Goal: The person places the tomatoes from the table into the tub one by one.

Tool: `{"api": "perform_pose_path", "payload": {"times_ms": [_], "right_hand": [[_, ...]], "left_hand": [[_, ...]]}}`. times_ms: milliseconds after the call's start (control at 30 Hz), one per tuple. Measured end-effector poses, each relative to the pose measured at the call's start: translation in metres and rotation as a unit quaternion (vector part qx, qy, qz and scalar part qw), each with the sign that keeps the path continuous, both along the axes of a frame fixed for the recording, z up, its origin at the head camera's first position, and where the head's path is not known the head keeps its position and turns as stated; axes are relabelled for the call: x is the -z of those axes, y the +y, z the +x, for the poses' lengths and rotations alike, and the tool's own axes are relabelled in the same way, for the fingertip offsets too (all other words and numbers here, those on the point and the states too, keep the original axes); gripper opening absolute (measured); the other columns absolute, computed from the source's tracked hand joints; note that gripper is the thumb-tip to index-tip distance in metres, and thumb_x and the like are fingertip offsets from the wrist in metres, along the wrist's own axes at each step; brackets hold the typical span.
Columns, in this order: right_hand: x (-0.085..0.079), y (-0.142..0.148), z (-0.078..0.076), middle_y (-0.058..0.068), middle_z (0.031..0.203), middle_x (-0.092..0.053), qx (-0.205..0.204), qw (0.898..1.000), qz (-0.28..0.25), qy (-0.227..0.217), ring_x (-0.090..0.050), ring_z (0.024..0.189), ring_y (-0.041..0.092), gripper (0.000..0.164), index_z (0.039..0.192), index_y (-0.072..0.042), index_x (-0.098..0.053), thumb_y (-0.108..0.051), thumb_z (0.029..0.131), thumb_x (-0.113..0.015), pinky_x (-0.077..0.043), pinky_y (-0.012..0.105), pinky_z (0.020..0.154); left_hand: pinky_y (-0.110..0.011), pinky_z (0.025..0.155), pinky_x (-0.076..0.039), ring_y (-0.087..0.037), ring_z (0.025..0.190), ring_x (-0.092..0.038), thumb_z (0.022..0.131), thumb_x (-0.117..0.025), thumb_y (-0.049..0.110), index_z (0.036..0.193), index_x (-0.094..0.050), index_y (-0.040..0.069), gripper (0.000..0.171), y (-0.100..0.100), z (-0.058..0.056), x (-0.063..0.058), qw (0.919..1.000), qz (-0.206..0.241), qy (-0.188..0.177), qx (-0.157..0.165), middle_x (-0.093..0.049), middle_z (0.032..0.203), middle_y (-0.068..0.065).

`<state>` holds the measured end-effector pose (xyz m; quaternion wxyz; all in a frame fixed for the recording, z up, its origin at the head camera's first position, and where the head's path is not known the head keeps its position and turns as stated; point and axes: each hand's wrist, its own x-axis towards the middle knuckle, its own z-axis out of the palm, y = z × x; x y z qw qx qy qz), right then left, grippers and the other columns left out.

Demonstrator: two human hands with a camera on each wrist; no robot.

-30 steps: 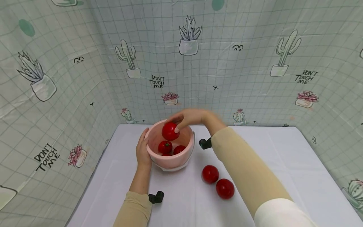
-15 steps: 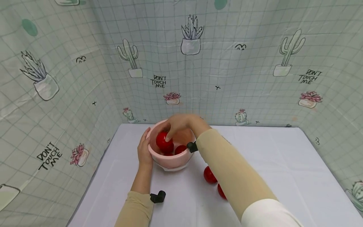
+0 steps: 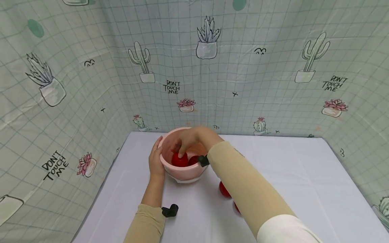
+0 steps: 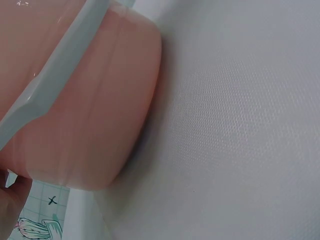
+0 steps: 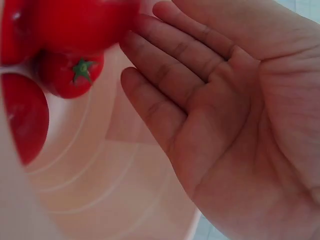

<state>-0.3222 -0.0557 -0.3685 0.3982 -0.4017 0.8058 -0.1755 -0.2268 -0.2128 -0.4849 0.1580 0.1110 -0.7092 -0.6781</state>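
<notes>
My left hand [image 3: 156, 163] grips the pink bucket [image 3: 183, 173] by its left side, fingers outside the wall. In the left wrist view the bucket [image 4: 100, 115] shows with its pale handle [image 4: 60, 65], and a bit of the left hand [image 4: 12, 202] at the edge. Inside the bucket, my right hand [image 3: 189, 139] has its thumb on a red tomato [image 3: 179, 160]. The right wrist view shows the right hand [image 5: 210, 100] with fingers extended, fingertips against a blurred tomato [image 5: 85, 22]. Its thumb tip is out of that view. Below lies a tomato with a green stem [image 5: 67, 75].
Another tomato [image 5: 25, 117] lies in the bucket. Two tomatoes [image 3: 224, 189] rest on the white table [image 3: 194, 216], partly hidden by the right sleeve [image 3: 246, 182]. A cactus-print cloth [image 3: 237, 74] rises behind the table and at its sides.
My right hand has lowered the tomato from near the bucket's rim down among the others inside. The left hand has kept its hold on the bucket.
</notes>
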Motion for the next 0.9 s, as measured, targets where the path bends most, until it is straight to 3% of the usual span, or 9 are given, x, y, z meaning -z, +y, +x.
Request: {"api": "perform_pose_path", "payload": {"times_ms": [267, 467, 767, 900], "right_hand": [[0.004, 0.002, -0.001, -0.003, 0.136, -0.063, -0.038, 0.999, 0.010, 0.019, -0.053, 0.126, 0.012, 0.045, 0.136, -0.020, -0.061, -0.026, 0.092, -0.068, -0.049, 0.032, 0.105], [0.004, 0.010, -0.001, -0.001, 0.135, -0.063, -0.015, 1.000, -0.011, 0.001, -0.051, 0.126, 0.014, 0.045, 0.137, -0.019, -0.061, -0.023, 0.092, -0.068, -0.048, 0.036, 0.107], [-0.008, 0.040, -0.003, -0.005, 0.144, -0.055, -0.008, 0.998, -0.054, 0.037, -0.046, 0.137, 0.014, 0.051, 0.144, -0.018, -0.053, -0.025, 0.095, -0.064, -0.038, 0.035, 0.116], [-0.011, 0.065, -0.001, -0.004, 0.146, -0.054, 0.018, 0.996, -0.077, 0.042, -0.046, 0.139, 0.016, 0.054, 0.145, -0.019, -0.051, -0.032, 0.095, -0.062, -0.038, 0.038, 0.116]], "left_hand": [[-0.038, 0.120, -0.032, -0.005, 0.145, -0.034, 0.102, -0.033, 0.034, 0.142, -0.049, 0.043, 0.044, 0.001, 0.001, 0.000, 1.0000, 0.001, -0.004, 0.004, -0.045, 0.150, 0.019], [-0.038, 0.119, -0.035, -0.005, 0.144, -0.036, 0.102, -0.033, 0.035, 0.140, -0.049, 0.047, 0.044, 0.002, 0.002, 0.001, 0.9999, -0.004, -0.011, 0.001, -0.046, 0.150, 0.021], [-0.040, 0.119, -0.034, -0.005, 0.144, -0.036, 0.101, -0.033, 0.035, 0.139, -0.050, 0.048, 0.043, 0.002, 0.001, 0.000, 0.9999, -0.006, -0.009, -0.006, -0.047, 0.148, 0.022], [-0.042, 0.119, -0.034, -0.006, 0.144, -0.036, 0.101, -0.033, 0.034, 0.139, -0.052, 0.045, 0.044, 0.002, 0.000, 0.000, 1.0000, -0.003, 0.000, -0.008, -0.048, 0.148, 0.020]]}}
